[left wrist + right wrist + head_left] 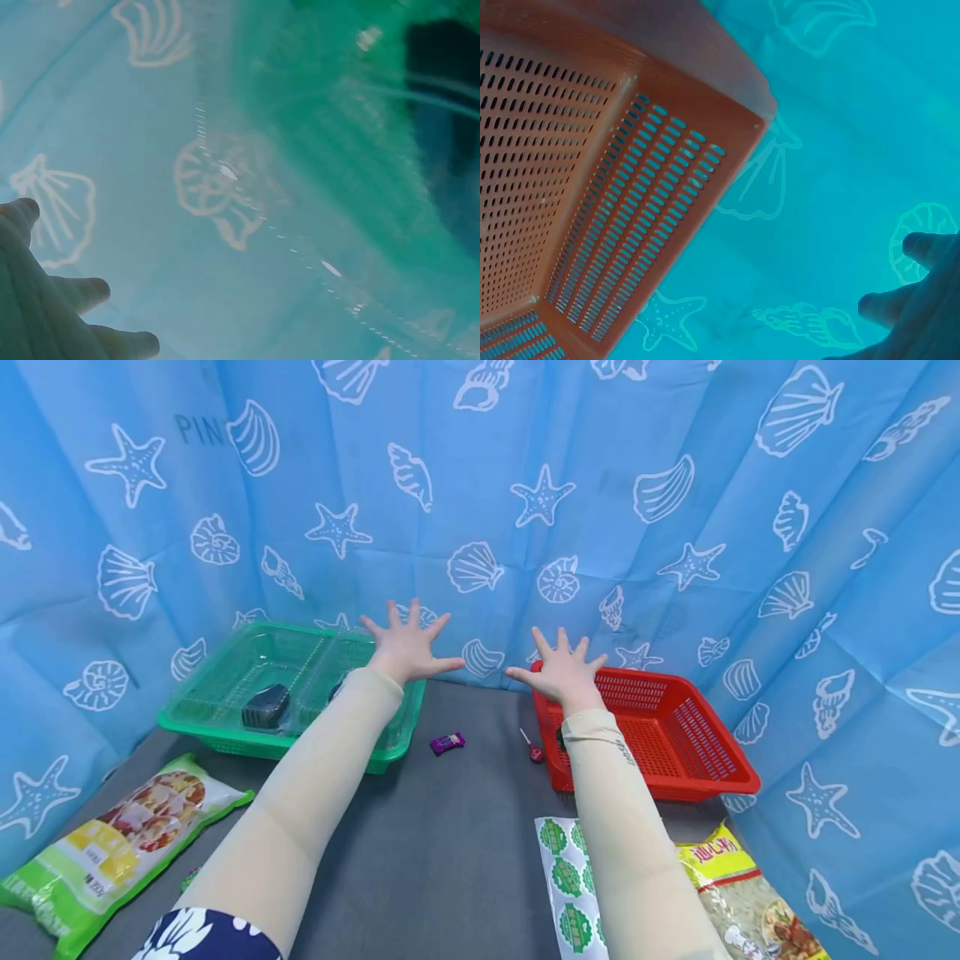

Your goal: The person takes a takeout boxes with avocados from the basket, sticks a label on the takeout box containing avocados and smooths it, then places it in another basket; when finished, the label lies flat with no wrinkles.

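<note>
My left hand (407, 647) is held up with its fingers spread, above the back right corner of a green basket (247, 743). In that basket sits a clear plastic tray (296, 672) with compartments, and a dark, shiny item (266, 707) lies in it. The forearm covers a second dark item. Spread likewise, my right hand (562, 672) is over the left end of a red perforated basket (671, 745). Neither hand holds anything. The wrist views catch the left fingers (82, 292) and the right fingers (892, 304) in front of the blue curtain.
Between the baskets lie a purple-wrapped candy (447, 743) and a red lollipop (535, 752). A sheet of green stickers (564, 878) is partly under the right forearm. One food bag (120, 852) lies at left, another (750, 902) at right. A blue curtain (480, 510) hangs behind.
</note>
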`<state>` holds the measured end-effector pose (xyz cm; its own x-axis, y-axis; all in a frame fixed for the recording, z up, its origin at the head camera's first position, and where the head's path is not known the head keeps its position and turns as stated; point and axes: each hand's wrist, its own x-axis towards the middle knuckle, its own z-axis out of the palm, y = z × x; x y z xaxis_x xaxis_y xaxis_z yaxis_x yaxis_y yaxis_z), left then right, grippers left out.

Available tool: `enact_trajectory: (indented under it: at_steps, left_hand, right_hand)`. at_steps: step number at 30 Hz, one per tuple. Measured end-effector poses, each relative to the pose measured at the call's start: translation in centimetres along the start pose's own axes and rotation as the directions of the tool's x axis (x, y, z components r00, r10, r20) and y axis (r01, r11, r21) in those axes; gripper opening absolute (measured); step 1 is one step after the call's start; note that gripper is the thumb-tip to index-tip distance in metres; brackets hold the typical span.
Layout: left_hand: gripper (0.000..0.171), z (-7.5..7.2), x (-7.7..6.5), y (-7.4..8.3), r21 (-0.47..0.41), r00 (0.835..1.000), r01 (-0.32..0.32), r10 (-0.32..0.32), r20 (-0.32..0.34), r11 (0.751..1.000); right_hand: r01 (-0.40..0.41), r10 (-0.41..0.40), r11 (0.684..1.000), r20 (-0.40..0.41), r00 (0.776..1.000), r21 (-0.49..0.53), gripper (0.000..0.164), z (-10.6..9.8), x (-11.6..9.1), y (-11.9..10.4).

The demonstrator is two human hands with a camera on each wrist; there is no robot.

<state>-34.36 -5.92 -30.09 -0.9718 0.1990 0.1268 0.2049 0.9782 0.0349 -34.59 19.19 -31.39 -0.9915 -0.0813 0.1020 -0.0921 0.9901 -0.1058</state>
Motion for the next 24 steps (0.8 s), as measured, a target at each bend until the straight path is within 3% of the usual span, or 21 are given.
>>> enact_trajectory:
  at_steps: [4, 13, 17, 24]
  left_hand:
    - [0.092, -0.4, -0.4, 0.8, 0.001, 0.999, -0.037, 0.037, -0.010, 0.999]
    - [0.093, -0.1, -2.2, 1.6, -0.101, 0.992, -0.114, 0.107, -0.067, 0.988]
    - [0.092, -0.2, -3.9, 2.0, -0.179, 0.986, -0.153, 0.137, -0.098, 0.972]
    - [0.090, -0.1, -8.2, 2.3, -0.246, 0.962, -0.250, 0.212, -0.169, 0.937]
  right_hand:
    - [0.006, -0.006, 1.000, -0.012, 1.000, -0.004, 0.098, -0.1, -0.3, 0.1]
    - [0.025, -0.025, 1.000, -0.040, 0.999, 0.000, 0.093, -0.1, -2.3, 0.4]
    - [0.075, -0.071, 0.997, -0.111, 0.991, 0.031, 0.089, 0.0, -4.0, 0.2]
    - [0.208, -0.175, 0.971, -0.245, 0.953, 0.115, 0.079, 0.3, -8.6, -0.9]
